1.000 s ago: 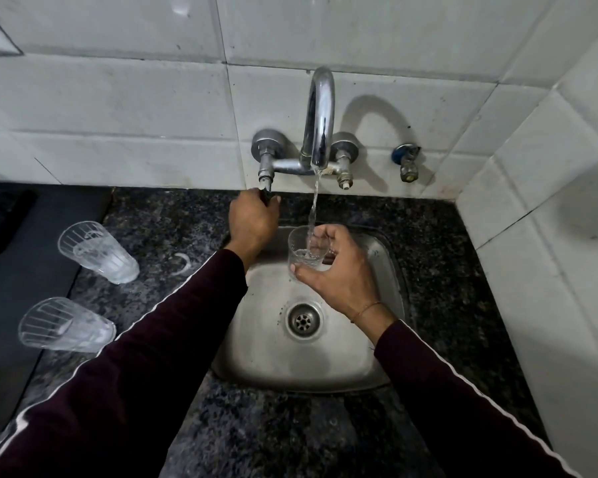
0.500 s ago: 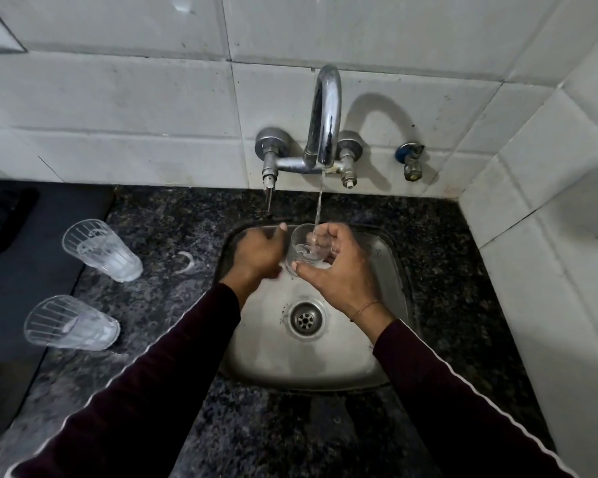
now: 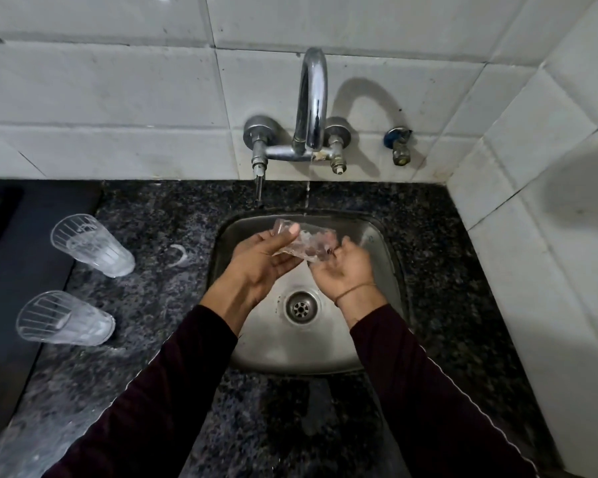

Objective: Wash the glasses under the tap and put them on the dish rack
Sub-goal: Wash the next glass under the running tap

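A clear glass (image 3: pixel 302 243) lies sideways over the steel sink (image 3: pixel 377 236), blurred by motion. My left hand (image 3: pixel 259 262) grips its left end, thumb on top. My right hand (image 3: pixel 342 270) curls its fingers around the right end. A thin stream of water falls from the chrome tap (image 3: pixel 313 101) just behind the glass. Two more ribbed glasses stand on the counter at the left: one farther back (image 3: pixel 90 244) and one nearer (image 3: pixel 63 319).
The dark speckled counter (image 3: pixel 159 305) surrounds the sink, with a black mat (image 3: pixel 21 270) along its left edge. White tiled walls close off the back and right. The drain (image 3: pixel 301 307) sits in the sink floor below my hands.
My left hand left the tap handle and came onto the glass. The glass went from upright under the stream to sideways between both hands. The stream has thinned.
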